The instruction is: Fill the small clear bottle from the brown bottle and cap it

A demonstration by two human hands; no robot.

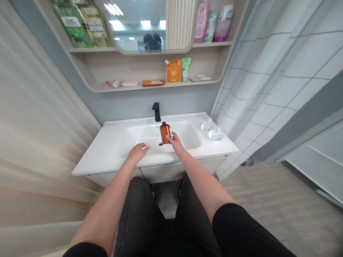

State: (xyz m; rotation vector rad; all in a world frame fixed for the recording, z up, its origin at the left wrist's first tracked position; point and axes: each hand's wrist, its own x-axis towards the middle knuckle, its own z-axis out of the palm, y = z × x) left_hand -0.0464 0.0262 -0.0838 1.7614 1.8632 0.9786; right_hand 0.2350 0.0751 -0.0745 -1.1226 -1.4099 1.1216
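Observation:
My right hand (pixel 175 142) is closed round the lower right side of an amber bottle (pixel 165 132) with a black cap, held over the white sink basin (pixel 187 137). The bottle leans slightly, its cap pointing up toward the black faucet (pixel 157 111). My left hand (pixel 138 152) is at the basin's front rim, left of the bottle and apart from it. Its thumb and fingers are spaced apart, with nothing seen between them. Below the bottle shows the dark drain (pixel 160 144).
Clear containers (pixel 211 129) stand on the counter's right end. Above, a wall shelf (pixel 128 88) carries an orange pouch (pixel 173 70), a green tube (pixel 185 69) and small items. Green bottles (pixel 72 26) and pink bottles (pixel 201 21) flank the mirror (pixel 139 25). A curtain (pixel 32 117) hangs at left.

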